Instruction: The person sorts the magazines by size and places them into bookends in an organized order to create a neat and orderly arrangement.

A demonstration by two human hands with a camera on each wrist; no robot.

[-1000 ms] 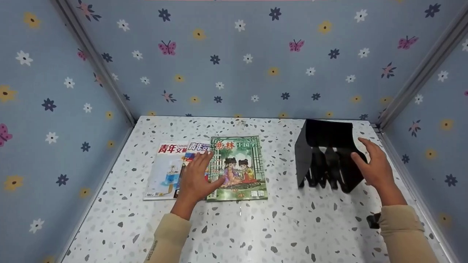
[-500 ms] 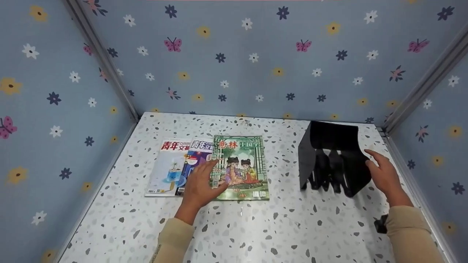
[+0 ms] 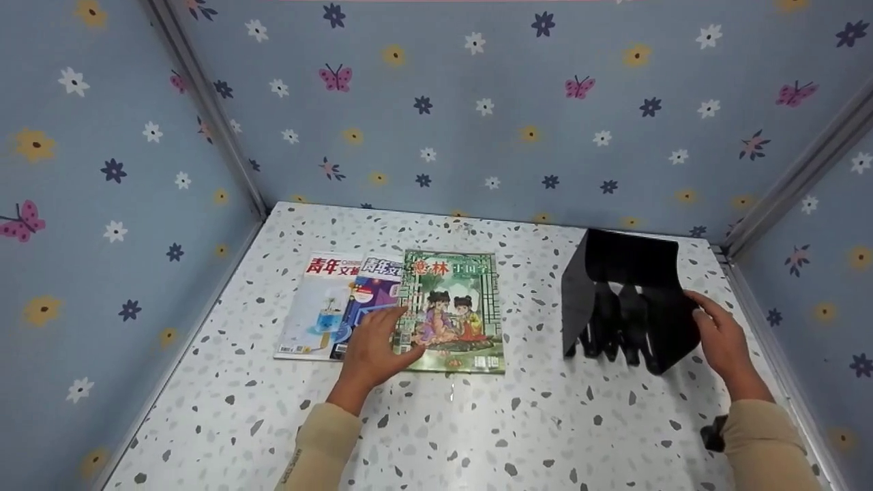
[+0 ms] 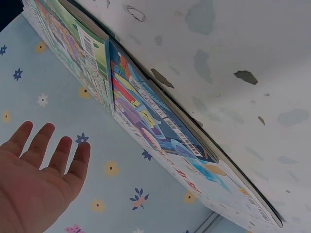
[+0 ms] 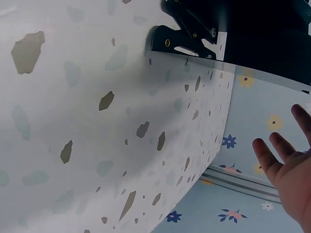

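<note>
Three magazines lie overlapping on the speckled table: a pale one (image 3: 307,320) at the left, a purple one (image 3: 375,293) in the middle and a green one (image 3: 457,314) with two cartoon figures on top at the right. My left hand (image 3: 375,346) hovers over the purple and green covers, fingers spread; in the left wrist view it is apart from them. To the right stands a black rack (image 3: 631,256) with tall side panels and several dark upright parts inside. Beside its right panel is my right hand (image 3: 726,341), fingers extended; whether they touch the panel is unclear.
Floral blue panels (image 3: 477,82) wall in the table (image 3: 532,436) at the back and both sides, with metal strips (image 3: 204,102) at the corners. A small black object (image 3: 713,434) shows beside my right sleeve.
My right hand has come closer to the rack's right panel and dropped slightly. The left hand has barely moved over the magazines. The head view has shifted a little.
</note>
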